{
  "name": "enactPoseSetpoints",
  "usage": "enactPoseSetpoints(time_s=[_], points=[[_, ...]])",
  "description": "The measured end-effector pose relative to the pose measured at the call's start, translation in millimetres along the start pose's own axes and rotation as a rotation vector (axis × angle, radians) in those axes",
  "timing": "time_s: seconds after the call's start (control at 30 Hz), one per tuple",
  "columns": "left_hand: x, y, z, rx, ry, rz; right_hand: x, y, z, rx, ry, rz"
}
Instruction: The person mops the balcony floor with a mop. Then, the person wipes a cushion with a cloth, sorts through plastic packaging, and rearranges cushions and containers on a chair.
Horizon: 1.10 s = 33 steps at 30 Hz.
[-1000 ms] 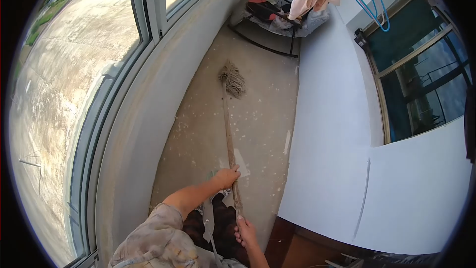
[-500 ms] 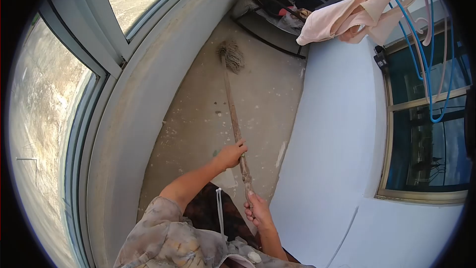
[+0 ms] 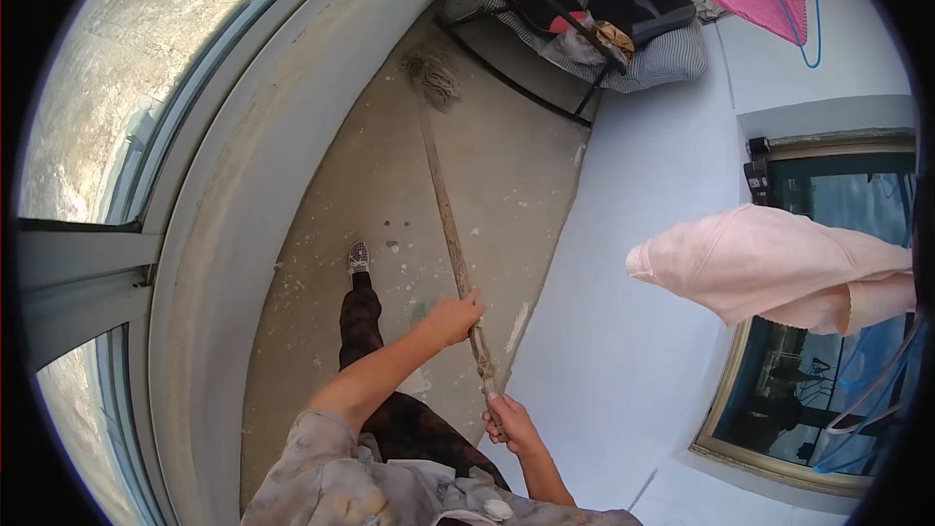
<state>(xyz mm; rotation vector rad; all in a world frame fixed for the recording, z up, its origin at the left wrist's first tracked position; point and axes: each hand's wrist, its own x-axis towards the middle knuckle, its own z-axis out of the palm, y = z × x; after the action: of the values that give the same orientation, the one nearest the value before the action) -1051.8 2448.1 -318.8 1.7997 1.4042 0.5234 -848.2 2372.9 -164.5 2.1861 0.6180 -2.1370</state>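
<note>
A mop with a long wooden handle (image 3: 443, 205) reaches away from me across the floor. Its grey string head (image 3: 432, 78) lies on the floor near the rocking chair, slightly blurred. My left hand (image 3: 456, 319) is wrapped round the lower part of the handle. Close to the handle's near end, my right hand (image 3: 510, 423) grips it with the thumb along the wood.
A black-framed rocking chair (image 3: 526, 97) holding cushions and bags stands at the far end. White walls (image 3: 623, 263) and a window ledge (image 3: 229, 127) bound the narrow floor (image 3: 321, 331). Pink clothing (image 3: 769, 263) hangs at right. My foot (image 3: 358, 257) is forward on the left.
The view has turned and moved toward the rocking chair. Both hands keep hold of the handle, and the mop head is nearer the chair. A foot has come into view; the hanging clothing appears lower and closer.
</note>
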Motion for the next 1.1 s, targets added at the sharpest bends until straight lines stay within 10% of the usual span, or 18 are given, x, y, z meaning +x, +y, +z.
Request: enactPoseSetpoints(time_s=[0.73, 1.1], points=[[234, -124, -179, -0.204, -0.085, -0.023, 195, -385, -1, -0.191, -0.296, -0.017], [323, -114, -252, -0.230, -0.135, -0.036, 332, -671, -50, -0.414, 0.099, -0.327]])
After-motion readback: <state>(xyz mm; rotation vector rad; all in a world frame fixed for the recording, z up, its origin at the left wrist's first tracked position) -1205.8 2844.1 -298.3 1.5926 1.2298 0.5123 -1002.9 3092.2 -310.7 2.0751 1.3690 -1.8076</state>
